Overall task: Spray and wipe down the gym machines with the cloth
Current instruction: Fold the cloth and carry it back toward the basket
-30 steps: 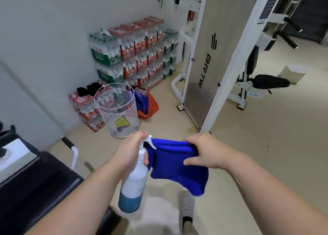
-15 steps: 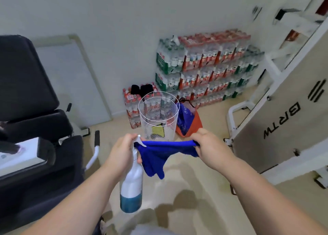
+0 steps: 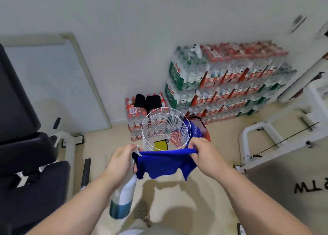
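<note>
So, quick rundown, everything placed relative to the basket (image 3: pixel 166 128):

Left hand: the left hand (image 3: pixel 120 161) sits just in front of the basket, to its left, wrapped around the neck of the bottle (image 3: pixel 123 197) while also pinching one corner of the cloth (image 3: pixel 159 164). Double duty, which is the sketchy part.

Right hand: the right hand (image 3: pixel 204 155) is closed on the cloth's other corner, just in front of the basket, to its right.

Cloth: stretched between both hands right at the basket's near rim, lower edge hanging free in the air.

Bottle: dangles below the left hand, nozzle up by the cloth corner, roughly a quarter full of blue stuff. Well clear of the floor.

Machine: the black padded seat (image 3: pixel 26 181) is way off to the basket's left, and a white frame (image 3: pixel 262 137) off to its right. Nothing looks sprayed yet, though I can't really tell from here.

Risk 1: tugging the cloth tight could loosen the left grip and the bottle drops.

Risk 2: fingers shifting on the trigger could mist the cloth or floor instead of a machine. Can't see the trigger finger, so just a guess.

Risk 3: the loose edge could snag the wire rim and tip the basket, since it looks light.

Risk 4: letting go of one corner early means the cloth swings down onto the floor.
</note>
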